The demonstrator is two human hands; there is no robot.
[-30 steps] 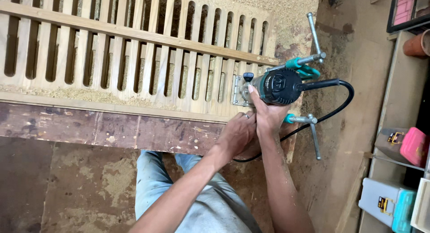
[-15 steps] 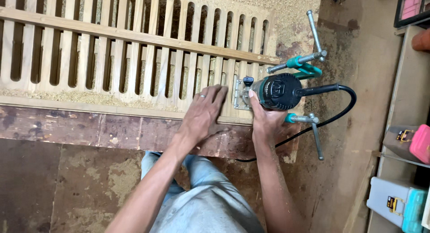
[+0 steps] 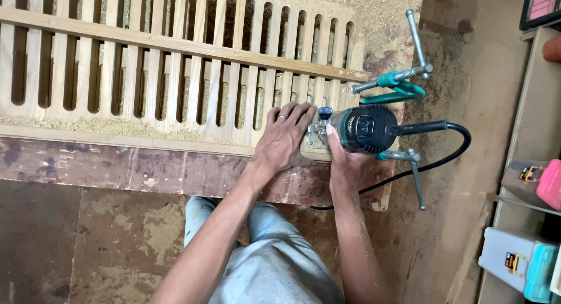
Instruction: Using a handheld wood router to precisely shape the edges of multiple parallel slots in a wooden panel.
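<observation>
Fingers of the left hand lie spread flat on the slatted wooden panel; the right hand grips the router at the panel's clamped end. It looks heavy, best held around its body.

A slatted wooden panel lies across the desk, with a long batten running across the slats. At the panel's right end a router sits on its near edge, the left hand flat on the slats just left of it and the right hand against its near side. A clamp stands just behind the router and a second clamp just before it, the router's cable loops off to the right, and shelves with small cases stand well apart at the far right.
</observation>
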